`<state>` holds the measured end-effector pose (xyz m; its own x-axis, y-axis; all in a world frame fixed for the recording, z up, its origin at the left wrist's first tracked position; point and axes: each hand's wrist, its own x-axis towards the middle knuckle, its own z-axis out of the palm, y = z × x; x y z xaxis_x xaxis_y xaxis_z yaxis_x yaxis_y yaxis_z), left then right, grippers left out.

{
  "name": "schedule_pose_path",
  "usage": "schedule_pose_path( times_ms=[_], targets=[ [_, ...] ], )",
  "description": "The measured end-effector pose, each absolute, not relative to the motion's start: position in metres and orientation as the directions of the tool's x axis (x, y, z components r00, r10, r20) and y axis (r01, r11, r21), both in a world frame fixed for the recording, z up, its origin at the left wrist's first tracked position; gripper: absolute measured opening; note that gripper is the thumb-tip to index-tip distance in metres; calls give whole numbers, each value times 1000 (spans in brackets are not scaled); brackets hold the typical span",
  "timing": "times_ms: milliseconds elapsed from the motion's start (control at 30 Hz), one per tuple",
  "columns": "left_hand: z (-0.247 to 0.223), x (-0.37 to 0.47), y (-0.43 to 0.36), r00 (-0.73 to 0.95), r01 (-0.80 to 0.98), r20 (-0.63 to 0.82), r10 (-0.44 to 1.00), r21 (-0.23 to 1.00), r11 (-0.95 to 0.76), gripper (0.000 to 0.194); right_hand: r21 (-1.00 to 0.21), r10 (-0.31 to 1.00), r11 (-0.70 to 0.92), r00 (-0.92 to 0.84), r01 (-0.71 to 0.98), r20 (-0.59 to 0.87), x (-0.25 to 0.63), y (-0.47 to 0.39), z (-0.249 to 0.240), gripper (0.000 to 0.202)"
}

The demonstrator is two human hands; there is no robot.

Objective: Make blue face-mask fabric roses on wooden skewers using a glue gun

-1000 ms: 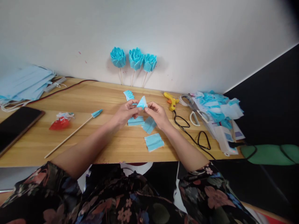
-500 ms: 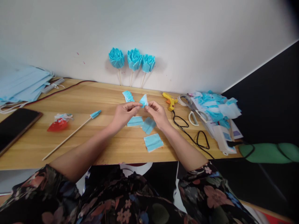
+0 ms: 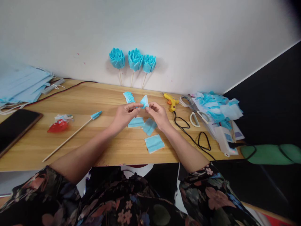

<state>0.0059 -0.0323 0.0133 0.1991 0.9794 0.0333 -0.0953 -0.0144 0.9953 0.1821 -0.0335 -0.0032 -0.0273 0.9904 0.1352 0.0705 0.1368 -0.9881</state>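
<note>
Between my two hands is a small blue-and-white piece of mask fabric (image 3: pixel 145 101), folded to a point at the top. The thumb and fingers of my left hand (image 3: pixel 125 114) pinch its left side. On the right, my right hand (image 3: pixel 159 115) grips its lower edge between thumb and forefinger. Just behind my left hand lies a gathered blue piece (image 3: pixel 129 97). Below the hands are a flat blue piece (image 3: pixel 136 122), a second one (image 3: pixel 150 126) touching it, and a third (image 3: pixel 154 143) nearer the desk edge. A wooden stick (image 3: pixel 68 138) with a blue tip rests to the left.
Three blue fabric flowers (image 3: pixel 135 60) on sticks lean against the wall. A yellow glue gun (image 3: pixel 171 102), scissors (image 3: pixel 197 114) and a heap of blue scraps (image 3: pixel 216 108) lie right. Leftward are a phone (image 3: pixel 18 128), a red bundle (image 3: pixel 58 125) and stacked masks (image 3: pixel 23 83).
Both hands stay nearly in place around the folded fabric piece. The left fingertips have shifted very slightly; nothing else has moved.
</note>
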Motion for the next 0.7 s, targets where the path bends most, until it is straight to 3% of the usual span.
schedule_pose_path(
  times_ms=[700],
  targets=[
    [9,4,-31,286,-79,91,954,994,-71,20,-988,990,137,-43,66,134,181,-33,-6,31]
  ],
)
